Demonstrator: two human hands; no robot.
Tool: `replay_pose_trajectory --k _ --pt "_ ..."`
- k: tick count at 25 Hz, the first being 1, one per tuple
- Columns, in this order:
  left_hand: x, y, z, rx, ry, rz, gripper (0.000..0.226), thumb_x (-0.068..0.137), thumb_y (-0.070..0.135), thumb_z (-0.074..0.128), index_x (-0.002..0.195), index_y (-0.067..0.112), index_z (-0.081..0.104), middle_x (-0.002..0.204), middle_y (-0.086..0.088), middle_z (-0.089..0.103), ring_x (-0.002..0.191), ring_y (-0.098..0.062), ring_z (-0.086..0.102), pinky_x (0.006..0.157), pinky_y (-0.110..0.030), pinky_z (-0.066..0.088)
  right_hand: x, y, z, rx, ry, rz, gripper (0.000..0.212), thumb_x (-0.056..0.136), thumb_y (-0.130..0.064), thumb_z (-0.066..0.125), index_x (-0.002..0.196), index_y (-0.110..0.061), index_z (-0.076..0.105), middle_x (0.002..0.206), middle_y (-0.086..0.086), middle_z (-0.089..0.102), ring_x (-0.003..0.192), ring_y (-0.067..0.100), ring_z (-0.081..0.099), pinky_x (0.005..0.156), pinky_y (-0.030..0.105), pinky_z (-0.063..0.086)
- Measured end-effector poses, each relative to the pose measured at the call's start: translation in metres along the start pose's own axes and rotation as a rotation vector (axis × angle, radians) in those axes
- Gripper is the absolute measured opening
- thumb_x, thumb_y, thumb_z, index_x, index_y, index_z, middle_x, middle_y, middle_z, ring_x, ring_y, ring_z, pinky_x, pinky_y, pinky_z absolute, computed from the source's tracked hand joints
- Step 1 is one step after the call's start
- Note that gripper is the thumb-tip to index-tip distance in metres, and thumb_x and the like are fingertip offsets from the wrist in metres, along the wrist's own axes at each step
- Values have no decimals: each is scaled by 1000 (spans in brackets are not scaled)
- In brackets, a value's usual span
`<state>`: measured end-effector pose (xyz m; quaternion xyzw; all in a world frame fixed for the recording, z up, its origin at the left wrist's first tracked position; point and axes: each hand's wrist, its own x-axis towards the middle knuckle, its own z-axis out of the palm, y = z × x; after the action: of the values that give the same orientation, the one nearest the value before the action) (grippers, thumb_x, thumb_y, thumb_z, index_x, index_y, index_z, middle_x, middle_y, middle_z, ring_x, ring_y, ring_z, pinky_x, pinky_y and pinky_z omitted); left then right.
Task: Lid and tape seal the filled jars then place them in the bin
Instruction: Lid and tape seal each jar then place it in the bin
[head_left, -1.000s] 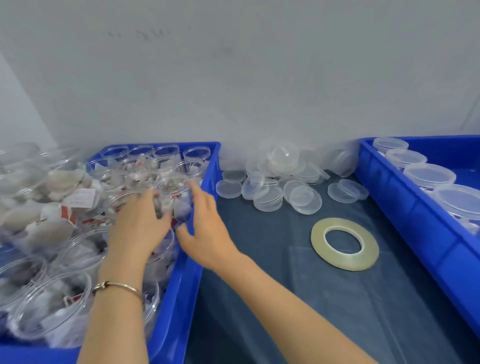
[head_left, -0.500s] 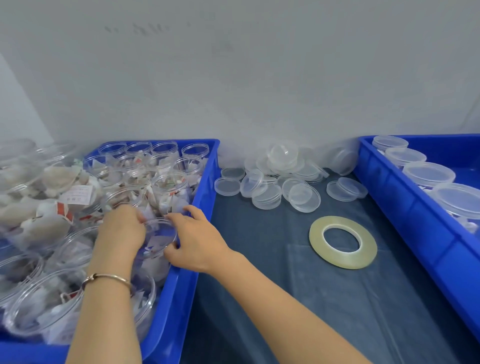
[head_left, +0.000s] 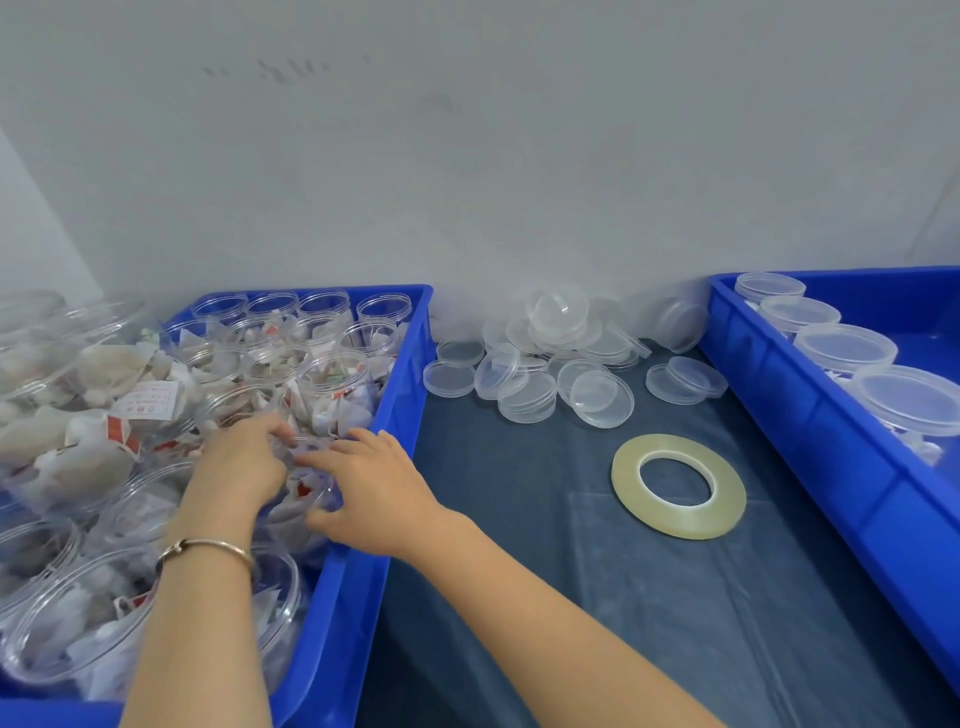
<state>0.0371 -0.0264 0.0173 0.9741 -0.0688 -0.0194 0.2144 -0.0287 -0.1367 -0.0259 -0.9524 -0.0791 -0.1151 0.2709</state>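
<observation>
A blue bin (head_left: 402, 395) on the left holds several clear open jars filled with white sachets. Both hands are around one filled jar (head_left: 306, 491) near the bin's right wall. My left hand (head_left: 241, 462) curls over its left side and rim, and my right hand (head_left: 371, 486) grips its right side with thumb below and fingers over the rim. A pile of clear lids (head_left: 550, 364) lies on the dark cloth at the back. A roll of clear tape (head_left: 678, 486) lies flat to the right of my hands.
A second blue bin (head_left: 810, 410) at the right holds a row of lidded jars (head_left: 844, 348). Dark blue cloth (head_left: 571, 597) covers the table between the bins. A grey wall stands close behind. More filled jars are heaped at the far left.
Both hands drew back from the farther jars toward me and closed around one jar by the bin's right wall. The view tilted slightly.
</observation>
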Motion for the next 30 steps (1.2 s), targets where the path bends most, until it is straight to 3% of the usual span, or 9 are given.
replay_pose_trajectory --k 3,7,9,14,18,22,24,26,30 --pt "-3 0 -1 -110 139 66 29 88 -8 53 104 12 67 108 -18 66 89 -33 62 78 -42 50 -6 -1 -6 101 88 -41 25 89 -29 65 104 -11 70 80 1 40 105 25 40 96 39 35" --pt "-23 23 -27 -195 544 294 21 94 10 54 108 15 68 106 -9 70 96 -31 63 85 -44 48 -17 -7 -31 391 345 -83 18 90 -20 64 99 -5 65 130 11 45 126 21 40 96 34 41" --pt "-31 47 -37 -380 624 417 19 93 19 54 105 18 69 101 -2 71 92 -24 64 86 -40 49 -26 -3 -50 470 479 -137 14 89 -20 64 96 -8 64 138 9 42 126 11 40 101 23 38" --pt "-64 118 33 -927 197 539 27 90 33 53 115 25 59 112 12 62 100 6 55 91 -11 41 -84 59 -93 690 513 -25 9 88 -21 60 81 -23 56 123 -1 53 126 8 44 101 28 39" --pt "-86 127 130 -1062 -115 463 26 90 25 63 115 28 55 120 4 53 115 -4 50 104 -34 40 -134 118 -86 528 389 204 7 85 -7 68 83 -12 63 124 -4 56 125 6 47 102 38 41" --pt "-80 125 161 -1192 -102 441 11 90 19 61 100 21 57 110 5 61 108 -5 57 99 -35 45 -143 152 -87 821 444 284 33 84 -16 57 117 -23 56 126 -3 57 116 13 55 93 27 47" --pt "-75 127 164 -1226 -98 429 10 94 5 54 88 13 53 107 1 62 107 -10 59 98 -41 45 -127 177 -88 498 499 480 45 89 -15 56 131 -29 45 138 -1 45 127 18 44 100 28 38" --pt "-71 128 164 -1233 -106 424 19 94 -3 49 80 11 46 110 -2 62 108 -11 59 97 -40 45 -108 202 -84 35 313 642 60 92 -16 54 147 -23 29 154 7 24 142 25 19 111 34 23" --pt "-69 126 168 -1226 -139 417 17 92 3 52 79 9 43 110 0 61 110 -8 58 96 -33 44 -87 230 -69 -246 -46 768 64 98 -40 41 152 -21 12 160 -1 5 145 38 -1 116 44 8"
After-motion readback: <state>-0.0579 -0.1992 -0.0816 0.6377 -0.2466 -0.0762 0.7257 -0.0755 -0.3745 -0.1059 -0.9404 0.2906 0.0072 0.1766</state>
